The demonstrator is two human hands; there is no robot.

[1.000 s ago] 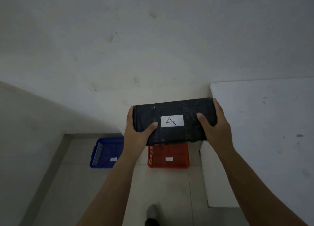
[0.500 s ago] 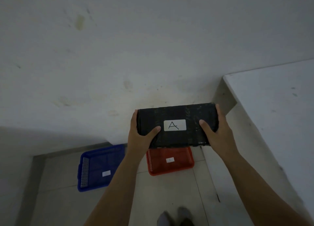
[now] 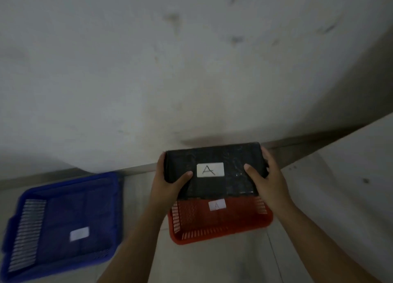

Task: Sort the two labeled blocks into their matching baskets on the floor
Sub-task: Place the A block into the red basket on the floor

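A black wrapped block [image 3: 234, 180] with a white label marked A is held level between both hands. My left hand [image 3: 170, 185] grips its left end and my right hand [image 3: 268, 183] grips its right end. The block hangs just above the far edge of a red basket [image 3: 223, 229] on the floor, which carries a white label that also reads A. Its far rim is hidden behind the block. A blue basket [image 3: 63, 225] with a blurred white label lies on the floor to the left. The second block is not in view.
A pale wall [image 3: 170, 70] rises right behind both baskets. A white table side [image 3: 350, 187] stands close on the right of the red basket. Tiled floor [image 3: 212, 261] shows between and in front of the baskets.
The block and both hands have come down closer to the red basket. The baskets look much larger and nearer, and the view has dropped toward the floor.
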